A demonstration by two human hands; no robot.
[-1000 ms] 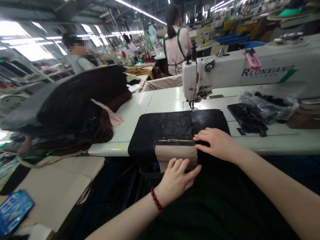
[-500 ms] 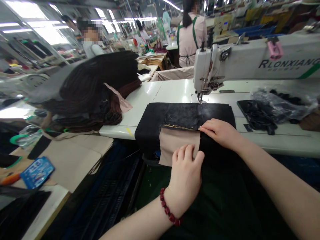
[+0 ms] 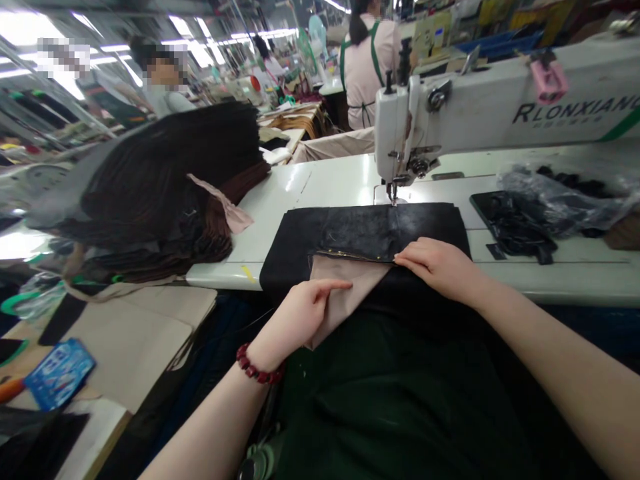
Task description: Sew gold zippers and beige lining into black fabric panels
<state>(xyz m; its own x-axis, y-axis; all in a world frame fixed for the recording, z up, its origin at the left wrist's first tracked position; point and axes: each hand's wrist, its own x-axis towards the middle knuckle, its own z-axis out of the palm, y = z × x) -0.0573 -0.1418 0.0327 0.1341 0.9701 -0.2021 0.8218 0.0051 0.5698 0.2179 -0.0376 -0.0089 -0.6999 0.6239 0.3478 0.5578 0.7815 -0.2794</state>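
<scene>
Left hand [image 3: 300, 313] on beige cloth [image 3: 347, 300], index laid out, other fingertips hidden, can't tell if gripping; cloth slants leftward, probably held taut. Right hand [image 3: 435, 263] grip clamped on zipper [image 3: 353, 255], right end, likely steadying it. Black panel [image 3: 295, 233] drapes over surface [image 3: 215, 275] near edge, maybe so cloth hangs free; sewing machine [image 3: 395, 133] just beyond panel's far edge.

From afar, I'm bringing the left hand [image 3: 295, 317] leftward (its forefinger [image 3: 336, 285] now stretching out), and the beige cloth [image 3: 354, 272] is slanting sideways.
</scene>
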